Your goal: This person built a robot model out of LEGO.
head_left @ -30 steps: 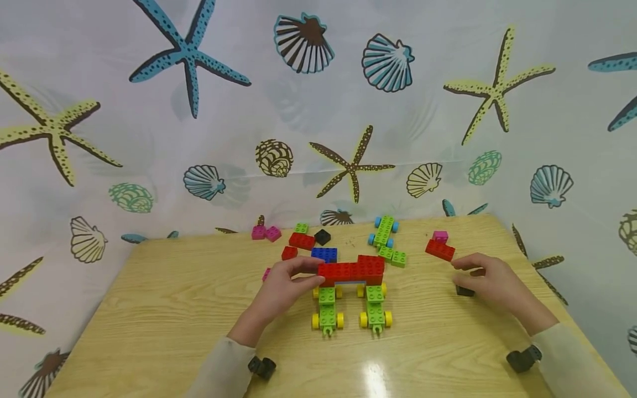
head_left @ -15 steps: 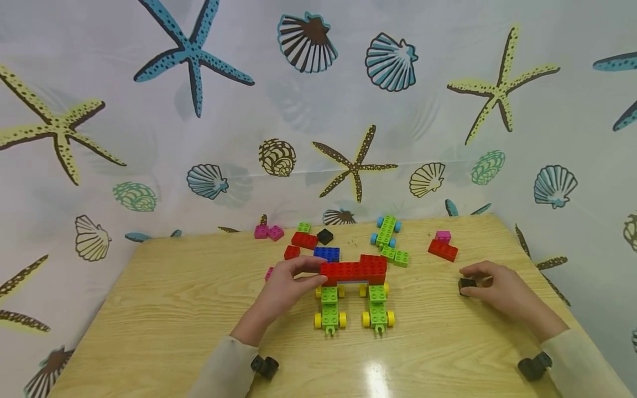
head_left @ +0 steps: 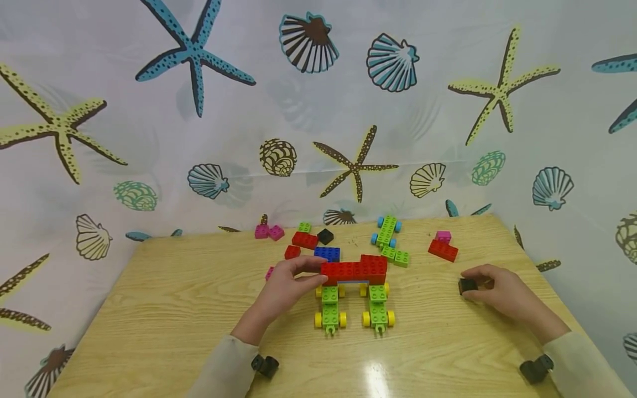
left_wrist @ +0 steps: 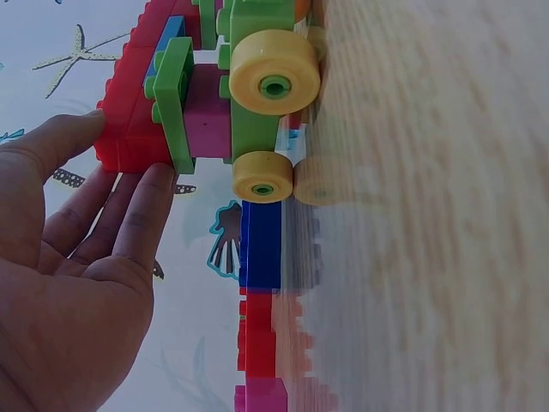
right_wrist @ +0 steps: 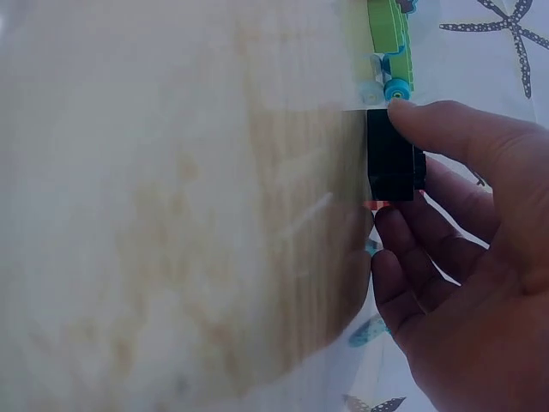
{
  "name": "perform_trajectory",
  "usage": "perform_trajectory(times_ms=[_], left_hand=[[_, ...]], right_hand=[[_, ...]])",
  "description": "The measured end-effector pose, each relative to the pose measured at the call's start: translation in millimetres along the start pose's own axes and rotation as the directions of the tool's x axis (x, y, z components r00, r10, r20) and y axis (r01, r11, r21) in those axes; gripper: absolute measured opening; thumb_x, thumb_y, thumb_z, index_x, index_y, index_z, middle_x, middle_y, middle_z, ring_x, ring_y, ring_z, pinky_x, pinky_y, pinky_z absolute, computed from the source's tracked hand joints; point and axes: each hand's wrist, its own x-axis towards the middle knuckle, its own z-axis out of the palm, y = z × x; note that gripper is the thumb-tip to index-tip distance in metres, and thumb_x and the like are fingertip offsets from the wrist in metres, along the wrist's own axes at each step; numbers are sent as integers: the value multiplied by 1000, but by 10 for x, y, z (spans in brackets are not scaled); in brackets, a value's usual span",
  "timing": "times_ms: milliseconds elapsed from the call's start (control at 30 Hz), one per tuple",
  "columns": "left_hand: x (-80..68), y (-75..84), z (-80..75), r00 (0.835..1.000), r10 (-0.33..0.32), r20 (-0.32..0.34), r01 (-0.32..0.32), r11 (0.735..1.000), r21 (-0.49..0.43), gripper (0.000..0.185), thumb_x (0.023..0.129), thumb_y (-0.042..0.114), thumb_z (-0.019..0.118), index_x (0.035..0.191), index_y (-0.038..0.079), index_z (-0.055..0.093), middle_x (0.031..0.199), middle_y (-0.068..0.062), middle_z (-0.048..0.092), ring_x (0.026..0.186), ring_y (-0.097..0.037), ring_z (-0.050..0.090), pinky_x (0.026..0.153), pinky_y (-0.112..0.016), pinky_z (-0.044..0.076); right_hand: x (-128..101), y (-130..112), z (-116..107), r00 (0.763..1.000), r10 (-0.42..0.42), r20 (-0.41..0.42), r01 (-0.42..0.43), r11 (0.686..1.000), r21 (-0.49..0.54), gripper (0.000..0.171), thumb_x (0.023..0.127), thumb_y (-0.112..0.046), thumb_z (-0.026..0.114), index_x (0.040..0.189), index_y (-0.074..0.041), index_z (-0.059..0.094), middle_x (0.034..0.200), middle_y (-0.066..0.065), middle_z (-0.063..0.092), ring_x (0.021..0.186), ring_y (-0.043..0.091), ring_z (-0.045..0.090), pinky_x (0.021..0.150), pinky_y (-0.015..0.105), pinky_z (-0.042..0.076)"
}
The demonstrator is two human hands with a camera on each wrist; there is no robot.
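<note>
Cars (head_left: 330, 318), green on yellow wheels, stand nearest. Behind, the left hand's (head_left: 281, 284) thumb and fingers pinch one end of the red bar (head_left: 354, 271) lying across them; the right hand (head_left: 502, 290) grips a black brick (head_left: 468, 286) (thumb nearer, fingers beyond). Farther lies a blue brick (head_left: 327, 254).

The bricks (head_left: 352, 271) look smooth plastic, the table (head_left: 189, 287) glossy wood.

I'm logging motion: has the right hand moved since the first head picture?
Yes: judged against the red brick lying beyond it, the right hand has shifted down and slightly right in the head view.
</note>
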Motion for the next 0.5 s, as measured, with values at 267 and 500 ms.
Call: perform_trajectory(times_ms=[267,500], left_hand=[[-5,9,-9,1000,8,17,-7,1000,-28,36,105,20,81,140,16,77,138,-6,77,134,-28,71,117,-47,61],[-7,16,-2,1000,9,19,-8,999,-31,36,104,17,81,140,15,76,138,-6,78,134,-29,72,116,-47,61]], right_hand=[[15,4,11,1000,-4,-19,4,1000,-21,47,100,-32,86,138,-6,76,133,18,77,113,26,70,93,38,58],[21,-9,-2,1000,-13,-5,13,1000,-12,47,101,-30,86,137,-4,76,130,18,77,109,24,69,90,36,58]])
